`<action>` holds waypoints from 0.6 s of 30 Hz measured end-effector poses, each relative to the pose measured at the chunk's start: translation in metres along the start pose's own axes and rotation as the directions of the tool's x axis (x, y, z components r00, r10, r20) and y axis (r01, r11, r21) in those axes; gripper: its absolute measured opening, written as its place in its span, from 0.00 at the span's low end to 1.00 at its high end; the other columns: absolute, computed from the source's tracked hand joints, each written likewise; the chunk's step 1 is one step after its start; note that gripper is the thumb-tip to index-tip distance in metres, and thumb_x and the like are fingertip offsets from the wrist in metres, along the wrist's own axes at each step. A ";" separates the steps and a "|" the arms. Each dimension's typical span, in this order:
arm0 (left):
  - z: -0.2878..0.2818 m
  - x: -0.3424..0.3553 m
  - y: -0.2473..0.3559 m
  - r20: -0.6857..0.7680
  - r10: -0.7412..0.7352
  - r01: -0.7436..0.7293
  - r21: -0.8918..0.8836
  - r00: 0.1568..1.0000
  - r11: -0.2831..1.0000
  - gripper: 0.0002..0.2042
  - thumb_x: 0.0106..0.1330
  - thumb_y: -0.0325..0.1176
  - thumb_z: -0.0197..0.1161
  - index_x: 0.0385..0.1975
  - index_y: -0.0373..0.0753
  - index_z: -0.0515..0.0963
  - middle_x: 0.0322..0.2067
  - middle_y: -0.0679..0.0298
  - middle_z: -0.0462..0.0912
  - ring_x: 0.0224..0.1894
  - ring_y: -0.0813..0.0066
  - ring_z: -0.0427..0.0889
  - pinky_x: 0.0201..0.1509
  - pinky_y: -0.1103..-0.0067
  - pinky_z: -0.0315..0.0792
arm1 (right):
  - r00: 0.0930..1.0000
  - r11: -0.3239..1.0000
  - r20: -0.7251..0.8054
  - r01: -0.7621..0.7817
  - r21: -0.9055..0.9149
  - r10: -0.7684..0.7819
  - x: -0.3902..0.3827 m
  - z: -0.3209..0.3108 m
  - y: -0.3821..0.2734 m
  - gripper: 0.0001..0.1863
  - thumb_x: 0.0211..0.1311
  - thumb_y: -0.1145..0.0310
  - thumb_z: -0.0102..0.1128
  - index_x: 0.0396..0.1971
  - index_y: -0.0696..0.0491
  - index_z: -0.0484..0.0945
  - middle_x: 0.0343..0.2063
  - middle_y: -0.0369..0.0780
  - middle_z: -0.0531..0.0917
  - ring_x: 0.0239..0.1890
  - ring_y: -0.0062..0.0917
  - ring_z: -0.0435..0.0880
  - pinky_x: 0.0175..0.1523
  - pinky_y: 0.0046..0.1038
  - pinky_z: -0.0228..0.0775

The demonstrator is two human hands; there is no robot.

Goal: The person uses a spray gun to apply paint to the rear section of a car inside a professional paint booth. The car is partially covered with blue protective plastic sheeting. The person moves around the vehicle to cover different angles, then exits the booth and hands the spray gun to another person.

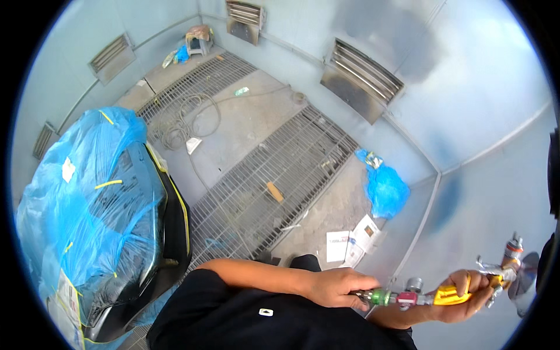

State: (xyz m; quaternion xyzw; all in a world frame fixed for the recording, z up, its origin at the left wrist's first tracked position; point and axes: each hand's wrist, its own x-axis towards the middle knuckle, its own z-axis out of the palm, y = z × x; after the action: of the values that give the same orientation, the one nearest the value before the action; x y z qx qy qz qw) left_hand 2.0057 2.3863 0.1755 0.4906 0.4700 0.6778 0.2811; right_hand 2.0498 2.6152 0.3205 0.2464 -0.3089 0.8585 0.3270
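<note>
At the lower right, my right hand [466, 297] is wrapped round the yellow handle of a paint spray gun [503, 275], whose metal body points to the right. Fitted to the handle's end is a red air regulator [406, 300] with a small round gauge [414, 284]. A green fitting [380, 297] continues the line to the left. My left hand [335, 288] is closed on the dark hose coupling [361, 297] at that end, in front of my body. Part of the coupling hides behind the fingers.
Car bodywork [169, 233] under blue plastic film [87, 175] stands at left. Metal floor grates [280, 169] run across the floor. A coiled hose [186, 119] lies farther off. Blue plastic [386, 189] and papers [361, 236] lie by the right wall, which has louvred vents [361, 79].
</note>
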 end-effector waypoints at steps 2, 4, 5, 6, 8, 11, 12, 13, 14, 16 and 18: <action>-0.050 0.041 0.007 0.031 -0.022 0.021 0.042 0.999 0.999 0.23 0.66 0.41 0.69 0.55 0.35 0.72 0.37 0.53 0.79 0.39 0.54 0.82 0.40 0.68 0.72 | 0.992 0.992 0.015 0.123 -0.039 -0.122 0.044 -0.028 0.014 0.05 0.74 0.69 0.56 0.39 0.54 0.71 0.22 0.30 0.62 0.20 0.13 0.59 0.23 0.19 0.56; -0.097 0.077 -0.001 -0.010 0.017 -0.015 0.130 1.000 0.991 0.24 0.66 0.42 0.70 0.55 0.36 0.72 0.37 0.54 0.79 0.38 0.55 0.81 0.40 0.68 0.71 | 0.979 0.978 0.047 0.194 0.073 -0.198 0.088 -0.055 0.048 0.07 0.72 0.71 0.59 0.35 0.53 0.69 0.22 0.31 0.64 0.20 0.15 0.62 0.23 0.17 0.61; -0.120 0.093 -0.007 -0.051 0.075 -0.063 0.195 0.996 0.979 0.24 0.65 0.43 0.70 0.55 0.36 0.72 0.37 0.55 0.79 0.38 0.55 0.81 0.39 0.69 0.71 | 0.976 0.972 0.056 0.203 0.120 -0.210 0.111 -0.068 0.069 0.08 0.71 0.72 0.59 0.33 0.52 0.69 0.22 0.32 0.65 0.20 0.15 0.62 0.23 0.17 0.61; -0.142 0.110 -0.019 -0.093 0.136 -0.109 0.256 0.986 0.961 0.25 0.65 0.44 0.71 0.55 0.36 0.72 0.37 0.55 0.79 0.37 0.56 0.81 0.39 0.69 0.71 | 0.975 0.966 0.066 0.202 0.162 -0.214 0.133 -0.081 0.091 0.09 0.71 0.72 0.59 0.32 0.52 0.68 0.22 0.32 0.65 0.19 0.14 0.63 0.22 0.16 0.62; -0.180 0.142 -0.035 -0.166 0.238 -0.174 0.330 0.957 0.928 0.30 0.63 0.45 0.73 0.58 0.34 0.71 0.36 0.56 0.79 0.33 0.55 0.81 0.34 0.70 0.73 | 0.971 0.953 0.125 0.165 0.254 -0.202 0.183 -0.103 0.129 0.07 0.70 0.70 0.60 0.32 0.50 0.71 0.20 0.30 0.65 0.19 0.13 0.63 0.23 0.15 0.64; -0.231 0.188 -0.037 -0.323 0.347 -0.213 0.384 0.881 0.898 0.26 0.60 0.47 0.74 0.46 0.33 0.74 0.37 0.54 0.82 0.34 0.52 0.83 0.30 0.66 0.72 | 0.967 0.911 0.192 0.078 0.405 -0.168 0.256 -0.124 0.186 0.05 0.68 0.66 0.60 0.34 0.48 0.74 0.18 0.26 0.65 0.19 0.11 0.64 0.24 0.15 0.68; -0.246 0.199 -0.022 -0.342 0.362 -0.173 0.475 0.867 0.863 0.26 0.61 0.49 0.73 0.48 0.34 0.77 0.35 0.54 0.83 0.33 0.53 0.84 0.30 0.67 0.74 | 0.972 0.889 0.205 0.012 0.459 -0.118 0.277 -0.128 0.205 0.05 0.68 0.65 0.61 0.34 0.47 0.76 0.17 0.25 0.65 0.19 0.10 0.64 0.24 0.15 0.69; -0.261 0.208 -0.006 -0.370 0.379 -0.122 0.561 0.848 0.819 0.26 0.61 0.51 0.72 0.49 0.35 0.79 0.34 0.54 0.85 0.32 0.54 0.86 0.30 0.68 0.76 | 0.972 0.857 0.228 -0.068 0.511 -0.059 0.300 -0.133 0.223 0.04 0.67 0.64 0.61 0.34 0.47 0.77 0.17 0.24 0.65 0.19 0.09 0.64 0.25 0.14 0.70; -0.281 0.218 0.000 -0.376 0.397 -0.081 0.633 0.837 0.770 0.27 0.62 0.53 0.71 0.51 0.36 0.81 0.32 0.54 0.87 0.31 0.56 0.87 0.31 0.69 0.78 | 0.949 0.860 0.299 -0.067 0.505 -0.102 0.325 -0.141 0.241 0.06 0.67 0.67 0.59 0.28 0.47 0.76 0.16 0.23 0.65 0.19 0.09 0.64 0.25 0.14 0.70; -0.311 0.243 -0.001 -0.390 0.499 -0.105 0.698 0.774 0.708 0.32 0.59 0.51 0.75 0.58 0.36 0.77 0.34 0.57 0.87 0.31 0.59 0.87 0.28 0.72 0.78 | 0.958 0.523 -0.020 0.173 0.835 -0.285 0.354 -0.109 0.297 0.07 0.66 0.71 0.58 0.26 0.47 0.74 0.16 0.23 0.64 0.19 0.09 0.64 0.24 0.14 0.70; -0.337 0.258 -0.002 -0.463 0.558 -0.069 0.724 0.689 0.687 0.30 0.59 0.49 0.75 0.56 0.36 0.78 0.33 0.58 0.87 0.31 0.60 0.87 0.28 0.72 0.78 | 0.990 0.552 0.099 -0.028 0.834 -0.099 0.387 -0.120 0.328 0.08 0.65 0.72 0.57 0.25 0.48 0.74 0.16 0.23 0.64 0.19 0.09 0.65 0.24 0.14 0.71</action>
State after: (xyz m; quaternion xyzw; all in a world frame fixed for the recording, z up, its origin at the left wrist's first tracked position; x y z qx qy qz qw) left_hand 1.5997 2.4824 0.2510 0.3656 0.6442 0.6341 -0.2220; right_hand 1.5323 2.6611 0.3590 0.4350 0.1179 0.8769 0.1674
